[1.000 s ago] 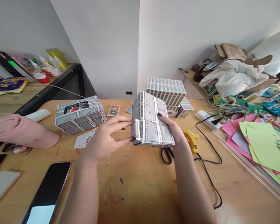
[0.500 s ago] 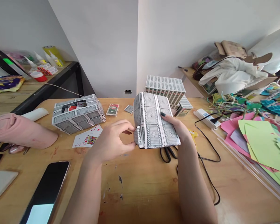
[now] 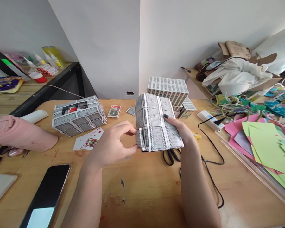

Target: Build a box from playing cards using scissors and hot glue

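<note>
In the head view, a box-like piece made of interlocked playing cards (image 3: 154, 117), grey patterned backs outward, is held up over the table. My right hand (image 3: 180, 128) grips its right side, the dark-nailed thumb pressed on the upper face and the other fingers hidden behind. At its lower left corner a folded card (image 3: 140, 140) sticks out, pinched between thumb and fingers of my left hand (image 3: 116, 139). To the left stands a second, similar card box (image 3: 79, 115) with an opening on top, and loose playing cards (image 3: 89, 139) lie face up before it.
Stacked card packs (image 3: 168, 88) stand behind, with one pack (image 3: 114, 111) lying nearer. Black-handled scissors (image 3: 171, 156) and a black cable (image 3: 215, 152) lie by my right forearm. A phone (image 3: 46, 196) and pink roll (image 3: 23, 133) are left; coloured paper (image 3: 268, 142) is right.
The folded card at the lower left corner leans slightly farther out from the piece. Both hands keep their grips nearly in place.
</note>
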`<state>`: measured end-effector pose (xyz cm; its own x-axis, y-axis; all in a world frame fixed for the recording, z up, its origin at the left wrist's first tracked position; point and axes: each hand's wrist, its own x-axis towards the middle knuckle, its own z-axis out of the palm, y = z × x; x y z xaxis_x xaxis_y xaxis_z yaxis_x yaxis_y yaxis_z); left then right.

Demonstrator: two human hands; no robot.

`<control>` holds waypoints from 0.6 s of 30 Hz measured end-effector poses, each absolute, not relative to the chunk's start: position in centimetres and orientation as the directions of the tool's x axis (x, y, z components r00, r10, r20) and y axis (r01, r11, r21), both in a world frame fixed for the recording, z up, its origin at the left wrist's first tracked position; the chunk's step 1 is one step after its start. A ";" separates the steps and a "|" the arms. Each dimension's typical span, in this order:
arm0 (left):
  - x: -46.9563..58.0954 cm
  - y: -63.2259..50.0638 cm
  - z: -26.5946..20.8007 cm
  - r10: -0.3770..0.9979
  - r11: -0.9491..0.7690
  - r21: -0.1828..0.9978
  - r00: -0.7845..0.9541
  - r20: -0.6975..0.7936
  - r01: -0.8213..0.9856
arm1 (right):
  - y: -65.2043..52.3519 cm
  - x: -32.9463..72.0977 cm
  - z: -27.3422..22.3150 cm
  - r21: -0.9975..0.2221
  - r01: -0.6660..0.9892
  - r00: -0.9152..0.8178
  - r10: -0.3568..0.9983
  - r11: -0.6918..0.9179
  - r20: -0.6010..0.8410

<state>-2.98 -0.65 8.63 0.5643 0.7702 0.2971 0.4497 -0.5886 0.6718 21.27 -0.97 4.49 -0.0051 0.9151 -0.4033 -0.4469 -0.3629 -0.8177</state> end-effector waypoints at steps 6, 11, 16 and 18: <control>-3.0 -1.1 8.9 0.803 -0.509 0.725 0.560 0.204 0.465 | -0.8 21.3 4.6 -0.805 -0.480 0.032 0.910 -0.349 -0.414; -3.2 -0.8 8.4 0.817 -0.455 0.748 0.561 0.134 0.483 | -0.6 21.4 4.3 -0.820 -0.460 0.060 0.910 -0.340 -0.411; -3.4 -0.4 7.8 0.836 -0.391 0.783 0.543 0.082 0.483 | -0.5 21.4 4.1 -0.830 -0.450 0.065 0.915 -0.329 -0.398; -3.4 -0.4 7.9 0.831 -0.397 0.782 0.550 0.083 0.481 | -0.5 21.4 4.1 -0.834 -0.438 0.062 0.914 -0.336 -0.401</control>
